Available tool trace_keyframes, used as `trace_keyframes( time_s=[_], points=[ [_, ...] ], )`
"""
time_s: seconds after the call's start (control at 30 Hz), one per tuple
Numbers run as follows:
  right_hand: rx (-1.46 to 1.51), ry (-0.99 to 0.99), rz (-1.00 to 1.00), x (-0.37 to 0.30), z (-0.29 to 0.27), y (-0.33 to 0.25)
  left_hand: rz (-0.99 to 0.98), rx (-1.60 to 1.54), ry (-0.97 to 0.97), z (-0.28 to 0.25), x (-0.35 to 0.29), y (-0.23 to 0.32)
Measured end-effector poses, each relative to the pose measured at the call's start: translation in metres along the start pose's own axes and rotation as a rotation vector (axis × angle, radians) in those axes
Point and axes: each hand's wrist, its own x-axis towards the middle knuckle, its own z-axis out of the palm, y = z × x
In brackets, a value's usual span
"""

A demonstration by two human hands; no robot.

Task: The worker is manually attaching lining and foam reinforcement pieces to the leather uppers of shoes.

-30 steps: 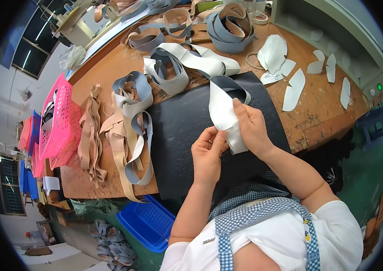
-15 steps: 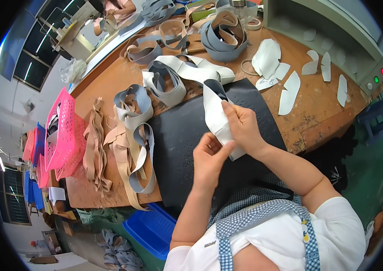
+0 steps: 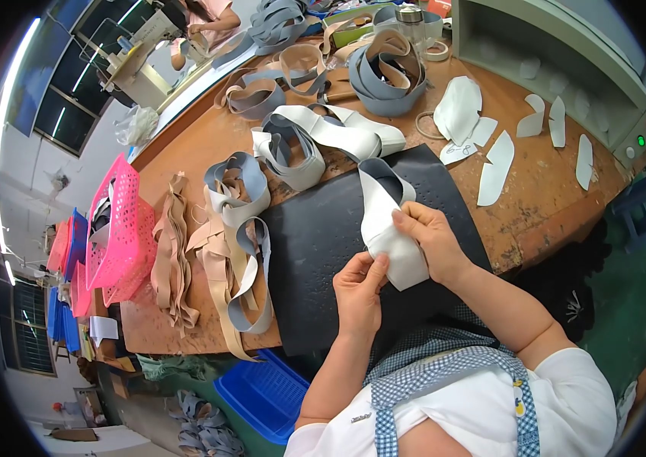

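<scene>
At the far left a pink basket (image 3: 117, 228) stood on the tabletop (image 3: 536, 190), with tan strips (image 3: 174, 251) and grey-and-cream loops (image 3: 239, 190) just right of it. Near the middle, over the dark mat (image 3: 315, 228), the left hand (image 3: 359, 293) pinched the near left edge of the white folded strip (image 3: 388, 228) between thumb and fingertips. The right hand (image 3: 430, 240) closed its grip on the strip's right side, thumb on top. The strip's far end curled up as a loop above the mat. Judging from this hold, the soft piece could slip or crease unevenly if the two pinches pulled apart, and its loose loop might snag the neighbouring cream loops (image 3: 323, 133). White cut pieces (image 3: 494, 160) lay well apart to the right.
</scene>
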Motion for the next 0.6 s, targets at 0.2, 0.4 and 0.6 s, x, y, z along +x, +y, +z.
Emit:
trace_keyframes(
  time_s=[0.2,0.4,0.6],
  points=[
    [-0.02,-0.034,0.011,-0.005,-0.01,-0.006,-0.027,-0.009,-0.148,-0.003,-0.007,-0.001],
    [-0.475,-0.215,-0.06,-0.034,-0.003,-0.004,-0.163,-0.239,-0.249,-0.016,0.007,0.012],
    [-0.603,-0.134,-0.225,-0.04,-0.009,0.005,-0.027,-0.016,-0.246,0.006,-0.006,0.02]
  ],
)
